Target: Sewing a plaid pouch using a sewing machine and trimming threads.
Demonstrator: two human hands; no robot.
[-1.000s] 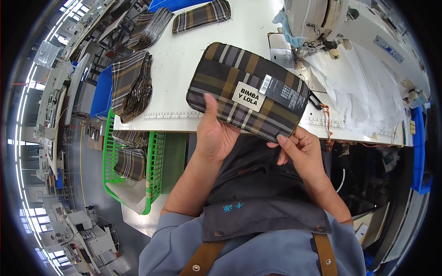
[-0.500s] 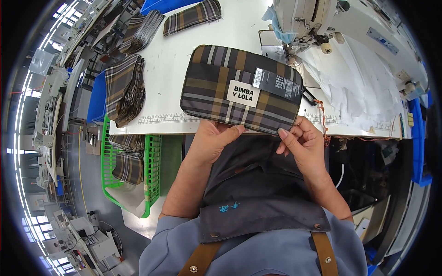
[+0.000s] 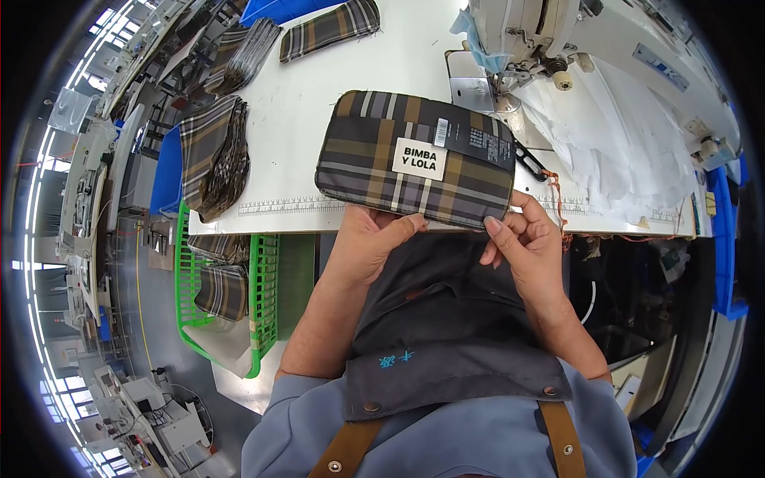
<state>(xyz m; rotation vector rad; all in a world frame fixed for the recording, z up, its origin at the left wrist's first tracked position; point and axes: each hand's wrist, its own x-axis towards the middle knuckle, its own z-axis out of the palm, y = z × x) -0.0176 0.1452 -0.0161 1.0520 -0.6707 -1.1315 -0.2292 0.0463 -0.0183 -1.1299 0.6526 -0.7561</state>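
Observation:
A plaid pouch in black, brown, grey and white is held over the front edge of the table, tilted with its broad face up. A cream label patch and a dark printed tag with a barcode show on that face. My left hand grips its lower edge, thumb in front and fingers hidden beneath. At the lower right corner my right hand pinches the pouch between thumb and curled fingers. A black strap with a clip sticks out from the pouch's right side, close to orange threads.
A sewing machine stands at the back right beside a heap of white sheets. Stacked plaid pieces lie on the table's left, another plaid piece behind. Below left is a green basket holding plaid pieces. A ruler strip runs along the front edge.
The pouch's far edge has dipped slightly toward me, so its face looks a little shorter. Both hands keep their hold at nearly the same places.

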